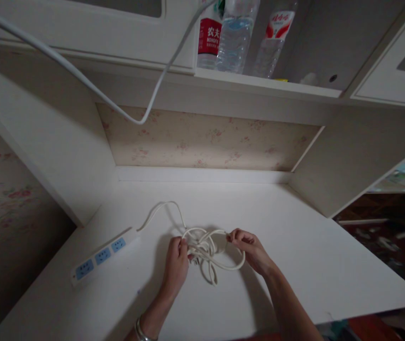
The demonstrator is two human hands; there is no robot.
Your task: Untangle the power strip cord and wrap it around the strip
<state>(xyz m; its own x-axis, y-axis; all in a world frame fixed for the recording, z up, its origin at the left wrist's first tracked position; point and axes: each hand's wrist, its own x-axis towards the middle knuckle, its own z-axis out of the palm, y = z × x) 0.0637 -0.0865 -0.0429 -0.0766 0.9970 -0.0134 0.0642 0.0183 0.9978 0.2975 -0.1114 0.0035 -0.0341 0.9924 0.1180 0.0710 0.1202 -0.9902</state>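
A tangled white power cord (207, 251) is held just above the white desk, its loops hanging between my hands. My left hand (177, 258) pinches the bundle at its left side. At the right, my right hand (248, 244) grips one loop between thumb and fingers. From the bundle the cord runs left in an arc to a white power strip (127, 238) with blue sockets, which lies on the desk. The plug seems to be under the coils near my left fingers, mostly hidden.
The white desk (294, 255) has side panels and a flowered back wall (195, 142). Overhead, a shelf (309, 90) holds several plastic bottles (236, 38). A bent grey-white rod or cable (92, 87) crosses the upper left, close to the camera. Blurred clutter lies beyond the desk's right edge.
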